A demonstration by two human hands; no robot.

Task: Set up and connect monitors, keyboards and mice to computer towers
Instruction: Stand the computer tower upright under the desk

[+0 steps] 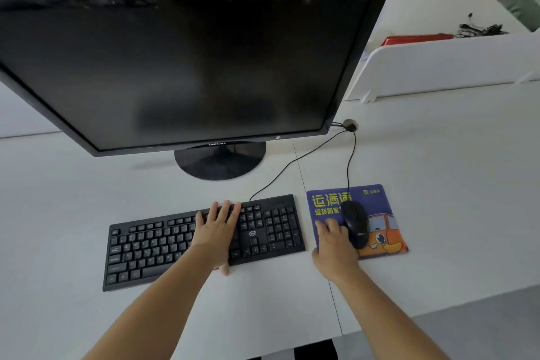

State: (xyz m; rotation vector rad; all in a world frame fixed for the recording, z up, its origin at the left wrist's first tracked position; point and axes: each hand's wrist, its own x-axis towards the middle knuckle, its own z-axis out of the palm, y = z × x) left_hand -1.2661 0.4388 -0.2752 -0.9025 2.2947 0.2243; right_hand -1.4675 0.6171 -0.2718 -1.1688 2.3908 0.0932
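a: where is the job at?

b: looks like final tidying. the samsung monitor (187,61) stands dark on the white desk (438,184), with the black keyboard (146,245) in front of it. the left hand (217,228) lies flat over the keys, fingers spread to the far edge and thumb at the near edge.

a: cables?

b: the keyboard cable (280,172) and mouse cable (349,161) both drop into the desk grommet (350,125). no tower is in view, so i can't confirm the plugs.

a: the right side?

b: the right hand (333,242) rests on the blue mouse pad (382,213), fingers loosely together just beside the black mouse (355,223), holding nothing.

a: next?

b: probably squaring the keyboard and pad, then powering up.

a: writing?

b: "samsung" on the bezel, yellow "运满满" on the pad, what looks like "acer" on the mouse. the keyboard logo is unreadable.
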